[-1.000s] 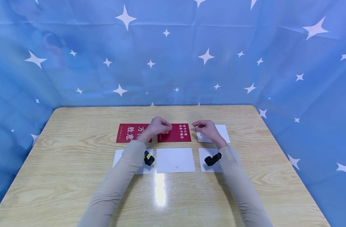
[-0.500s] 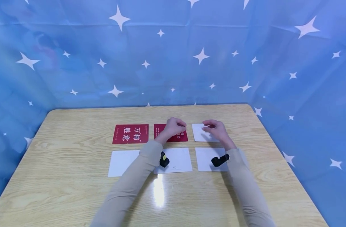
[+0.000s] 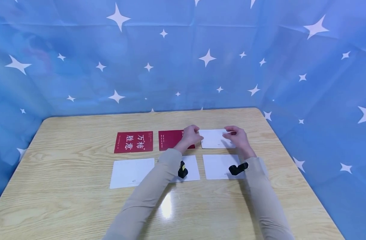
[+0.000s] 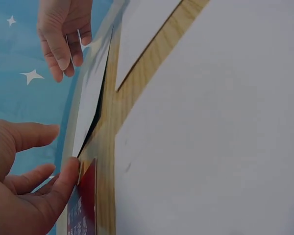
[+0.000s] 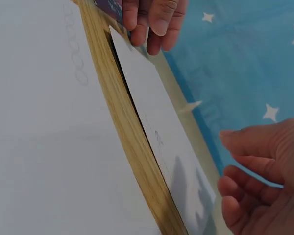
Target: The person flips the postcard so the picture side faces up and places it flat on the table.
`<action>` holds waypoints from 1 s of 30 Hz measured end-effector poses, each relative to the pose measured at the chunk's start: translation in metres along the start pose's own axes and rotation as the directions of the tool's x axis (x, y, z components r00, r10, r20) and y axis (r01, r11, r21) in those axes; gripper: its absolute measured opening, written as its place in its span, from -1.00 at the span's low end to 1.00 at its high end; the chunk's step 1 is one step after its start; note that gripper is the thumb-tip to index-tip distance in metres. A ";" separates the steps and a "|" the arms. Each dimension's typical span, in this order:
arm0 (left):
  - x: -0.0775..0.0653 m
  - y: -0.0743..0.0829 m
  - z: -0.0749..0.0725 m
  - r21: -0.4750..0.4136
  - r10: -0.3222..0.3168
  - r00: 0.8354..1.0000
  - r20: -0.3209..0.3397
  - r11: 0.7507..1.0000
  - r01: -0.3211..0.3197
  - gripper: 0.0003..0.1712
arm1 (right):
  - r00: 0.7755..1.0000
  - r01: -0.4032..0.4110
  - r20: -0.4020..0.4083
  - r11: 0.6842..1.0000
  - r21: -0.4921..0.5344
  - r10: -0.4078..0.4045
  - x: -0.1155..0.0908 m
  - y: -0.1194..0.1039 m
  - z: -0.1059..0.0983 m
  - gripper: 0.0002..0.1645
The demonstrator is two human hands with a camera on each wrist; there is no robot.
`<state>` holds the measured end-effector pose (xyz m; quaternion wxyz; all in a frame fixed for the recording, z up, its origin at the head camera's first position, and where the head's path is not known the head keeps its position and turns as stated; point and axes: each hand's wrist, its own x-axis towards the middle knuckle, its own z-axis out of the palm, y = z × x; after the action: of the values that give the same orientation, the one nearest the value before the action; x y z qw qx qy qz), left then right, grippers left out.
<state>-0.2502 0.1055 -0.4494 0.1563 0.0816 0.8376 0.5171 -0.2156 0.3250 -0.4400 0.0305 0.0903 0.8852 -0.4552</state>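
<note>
In the head view a white card (image 3: pixel 216 140) lies in the far row at the right. My left hand (image 3: pixel 190 136) is at this card's left edge, above the right part of a red card (image 3: pixel 169 141) with white writing. Seen from the left wrist, one fingertip (image 4: pixel 71 165) touches the white card's near corner, and a dark gap shows under the card's side. The other fingers stand apart from it. My right hand (image 3: pixel 238 137) hovers over the card's right end with loosely bent fingers, holding nothing; in the right wrist view the hand (image 5: pixel 264 176) is clear of the card.
Another red card (image 3: pixel 133 142) with large white characters lies at the far left. The near row holds three white cards, left (image 3: pixel 127 173), middle (image 3: pixel 191 168) and right (image 3: pixel 217 166). All lie on a wooden table (image 3: pixel 66 186) before a blue star curtain (image 3: pixel 177 60).
My left hand has moved right, from the middle red card to the white card's left edge. My right hand has shifted right, from that card's left side to its right end.
</note>
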 end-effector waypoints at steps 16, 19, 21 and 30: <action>0.003 0.006 0.011 0.241 0.053 0.998 0.035 0.969 -0.060 -0.26 | 0.994 -0.097 0.028 0.986 -0.139 0.102 0.010 0.010 -0.003 -0.26; 0.003 0.006 0.013 0.286 0.066 0.997 0.046 0.955 -0.077 -0.24 | 0.993 -0.108 0.031 0.983 -0.152 0.114 0.014 0.009 -0.002 -0.22; 0.003 0.005 0.013 0.309 0.075 0.996 0.054 0.947 -0.088 -0.24 | 0.991 -0.127 0.031 0.981 -0.149 0.132 0.016 0.009 -0.001 -0.19; 0.002 0.005 0.012 0.311 0.089 0.992 0.094 0.943 -0.114 -0.19 | 0.975 -0.217 0.018 0.966 -0.142 0.222 0.020 0.005 0.000 -0.30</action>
<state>-0.2479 0.1184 -0.4498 0.1472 0.1691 0.8973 0.3801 -0.2342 0.3301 -0.4466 0.1020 0.1776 0.8988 -0.3877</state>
